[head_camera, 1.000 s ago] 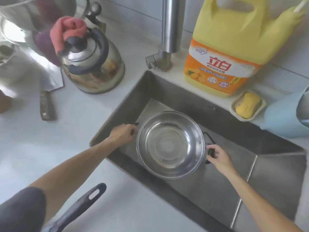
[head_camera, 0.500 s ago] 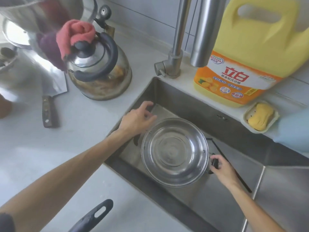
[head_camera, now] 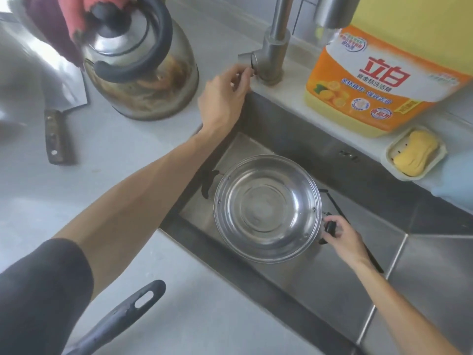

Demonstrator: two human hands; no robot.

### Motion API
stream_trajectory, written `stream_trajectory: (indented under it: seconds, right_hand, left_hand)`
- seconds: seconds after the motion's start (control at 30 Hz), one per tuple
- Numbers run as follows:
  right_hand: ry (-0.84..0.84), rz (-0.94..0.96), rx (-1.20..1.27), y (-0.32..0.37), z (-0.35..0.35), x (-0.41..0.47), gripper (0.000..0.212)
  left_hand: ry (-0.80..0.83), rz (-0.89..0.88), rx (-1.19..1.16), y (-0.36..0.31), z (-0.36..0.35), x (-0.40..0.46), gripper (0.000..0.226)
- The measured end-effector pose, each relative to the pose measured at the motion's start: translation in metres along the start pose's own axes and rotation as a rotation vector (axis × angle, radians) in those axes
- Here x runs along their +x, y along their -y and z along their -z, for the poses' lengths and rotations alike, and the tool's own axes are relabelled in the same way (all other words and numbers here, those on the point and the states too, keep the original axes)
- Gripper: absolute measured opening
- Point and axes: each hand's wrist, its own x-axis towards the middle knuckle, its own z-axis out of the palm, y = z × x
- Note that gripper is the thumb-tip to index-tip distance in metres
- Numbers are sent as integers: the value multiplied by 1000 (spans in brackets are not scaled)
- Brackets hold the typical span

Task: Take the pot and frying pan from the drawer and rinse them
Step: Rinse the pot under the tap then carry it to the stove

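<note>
**Pot held in sink, left hand at faucet valve**

Frying pan handle pokes in at the near edge, lying on the bench nearside of both hands, untouched. Pan body out of frame. Probably parked there to wait its turn.

Right hand is curled closed around the pot's right side handle, gripping it. Pot sits just left of that hand, inside the sink, mouth up, looks empty and dry. Can't tell if its base rests on the sink floor or is held slightly off. One-hand hold likely keeps it steady under the spout. Pot's left handle is free, nobody on it.

Left hand is beyond the pot, at the sink's far-left corner, fingers pinched narrow at the small side knob of the faucet. Contact looks likely, blur makes it unsure. No water visible. Judgement: about to open the tap, rinse not started.

Left of that hand: kettle with cloth on top, cleaver further left. Right of the faucet: detergent jug, soap dish.
</note>
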Motion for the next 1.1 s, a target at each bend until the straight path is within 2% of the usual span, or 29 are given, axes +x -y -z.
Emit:
stream_trajectory:
  seconds: [0.1, 0.23, 0.27, 0.33, 0.4, 0.43, 0.5, 0.6, 0.67, 0.77, 0.87, 0.93, 0.97, 1.07, 1.1]
  right_hand:
    - [-1, 0, 15, -5, -2, 1, 28]
    - [-14, 3, 38, -8, -3, 1, 28]
    - [-13, 10, 42, -8, -3, 1, 28]
    - [0, 22, 44, -9, -1, 1, 29]
    - [16, 25, 51, -13, 0, 0, 28]
    - [19, 25, 52, -14, 1, -1, 28]
    - [17, 35, 47, -16, 1, -1, 28]
    - [27, 30, 77, -17, 0, 0, 33]
    - [36, 18, 128, -19, -1, 3, 32]
    - [72, -36, 238, -26, -3, 3, 30]
    - [222, -54, 405, -28, 1, 0, 31]
    - [322, -53, 451, -23, 13, -5, 65]
    - [327, -43, 438, -16, 22, -6, 72]
    - [275, 15, 316, 13, 53, -11, 58]
    - [242, 52, 266, 24, 65, -12, 45]
  left_hand:
    - [19, 24, -48, 1, -1, -7, 25]
    - [35, 76, -115, 14, 6, -38, 36]
    - [119, 110, -30, 29, 9, -53, 31]
    - [470, 224, 234, 65, 20, -80, 23]
    - [808, 290, 489, 95, 28, -96, 31]
    - [888, 285, 549, 105, 27, -98, 36]
    - [920, 315, 498, 114, 18, -99, 40]
    - [859, 459, 216, 115, 3, -95, 27]
    - [814, 408, 132, 116, 2, -91, 22]
    - [801, 205, 191, 106, 17, -87, 24]
    - [790, 96, 206, 84, 47, -82, 21]
    - [834, 122, 196, 77, 65, -81, 17]
    - [862, 138, 235, 77, 70, -81, 16]
    - [946, 111, 429, 79, 74, -91, 16]
    - [999, 128, 434, 80, 71, -96, 16]
